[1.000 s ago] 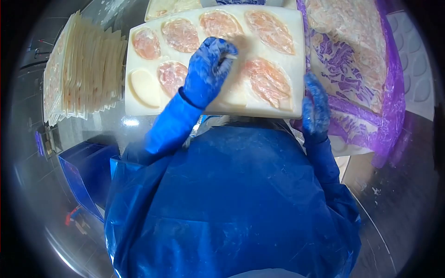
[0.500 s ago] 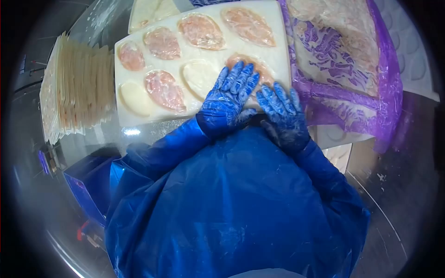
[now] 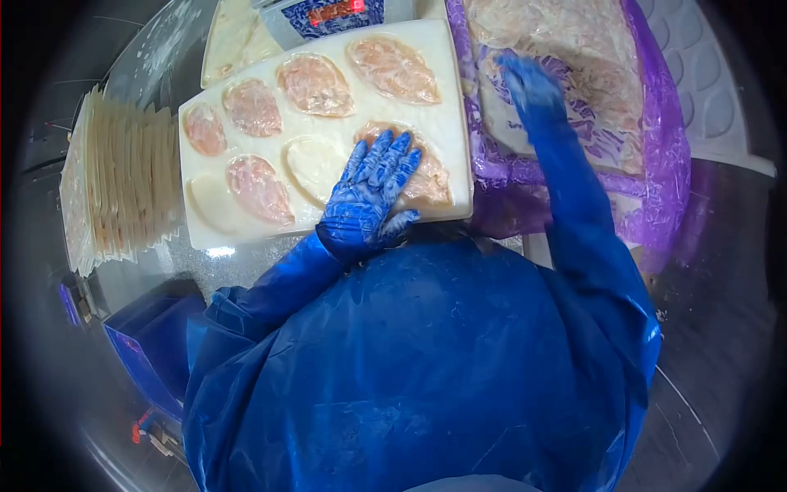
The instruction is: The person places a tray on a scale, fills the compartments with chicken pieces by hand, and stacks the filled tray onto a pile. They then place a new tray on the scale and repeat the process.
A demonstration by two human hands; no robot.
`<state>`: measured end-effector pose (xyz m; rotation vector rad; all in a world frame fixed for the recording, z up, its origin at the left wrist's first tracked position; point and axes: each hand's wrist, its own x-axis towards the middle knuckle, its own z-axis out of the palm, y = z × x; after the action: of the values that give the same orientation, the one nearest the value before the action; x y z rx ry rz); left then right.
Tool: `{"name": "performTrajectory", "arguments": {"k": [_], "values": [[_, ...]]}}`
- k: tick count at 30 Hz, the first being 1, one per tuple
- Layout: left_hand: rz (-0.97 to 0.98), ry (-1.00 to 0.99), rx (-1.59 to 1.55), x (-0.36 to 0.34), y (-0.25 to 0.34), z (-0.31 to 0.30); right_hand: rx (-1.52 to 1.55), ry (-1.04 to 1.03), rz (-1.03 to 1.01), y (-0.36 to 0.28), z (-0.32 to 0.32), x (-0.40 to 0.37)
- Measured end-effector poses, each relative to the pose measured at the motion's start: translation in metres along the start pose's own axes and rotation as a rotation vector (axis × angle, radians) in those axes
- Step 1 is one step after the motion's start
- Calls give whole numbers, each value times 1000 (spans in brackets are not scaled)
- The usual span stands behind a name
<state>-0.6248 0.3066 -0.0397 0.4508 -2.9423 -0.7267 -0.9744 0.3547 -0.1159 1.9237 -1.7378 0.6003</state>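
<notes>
My left hand (image 3: 373,184), in a wet blue glove, lies spread over the left part of a pale meat piece (image 3: 429,180) in the front right hollow of a white mold tray (image 3: 328,131). Flat meat pieces also fill the back row of hollows, such as this large one (image 3: 393,70). Two front hollows, one of them just left of my hand (image 3: 316,168), hold no meat. My right hand (image 3: 529,82) is over the purple-lined container (image 3: 664,131) of pale meat (image 3: 566,29); motion blurs its fingers, and whether they hold anything is hidden.
A stack of thin pale sheets or trays (image 3: 123,176) stands at the left. Behind the mold tray is a scale (image 3: 336,16) with a red display. At the far right lies another white molded tray (image 3: 697,74). A dark blue box (image 3: 156,344) is at the lower left.
My right hand has left the meat piece in the tray and reached up and right to the purple-lined container. My left hand stays on the piece. The whole view has shifted slightly.
</notes>
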Motion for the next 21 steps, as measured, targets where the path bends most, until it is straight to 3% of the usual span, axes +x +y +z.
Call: {"name": "performTrajectory", "arguments": {"k": [4, 7, 8, 10, 12, 14, 15, 16, 17, 18, 19, 20, 21], "values": [[3, 15, -1, -5, -9, 4, 93, -154, 189, 45, 85, -8], [-132, 474, -116, -17, -14, 1, 140, -218, 211, 47, 83, -44], [-142, 475, -117, -20, -13, 0, 140, -213, 196, 48, 73, -55], [-148, 162, 78, -20, -6, 2, 92, -203, 212, 47, 49, -65], [-164, 112, 29, -26, -2, -1, 54, -184, 215, 34, 21, -61], [-151, 347, 12, -30, -2, -3, 522, -273, 850, 17, -12, -44], [-108, 294, 49, -28, 2, -1, 524, -271, 845, 6, -27, -35], [-11, 126, -128, -27, 1, 5, 668, -228, 948, -6, -41, -26], [9, 98, -97, -27, 1, 7, 811, -184, 1046, -20, -54, -15], [35, 69, -63, -26, 0, 7, 812, -183, 1037, -40, -66, -2], [37, 71, -63, -26, -3, 7, 947, -21, 968, -66, -77, 11], [5, 209, -88, -27, -5, 6, 1074, 145, 895, -89, -85, 21], [-28, 345, -113, -28, -7, 5, 989, 162, 707, -108, -91, 30]]}}
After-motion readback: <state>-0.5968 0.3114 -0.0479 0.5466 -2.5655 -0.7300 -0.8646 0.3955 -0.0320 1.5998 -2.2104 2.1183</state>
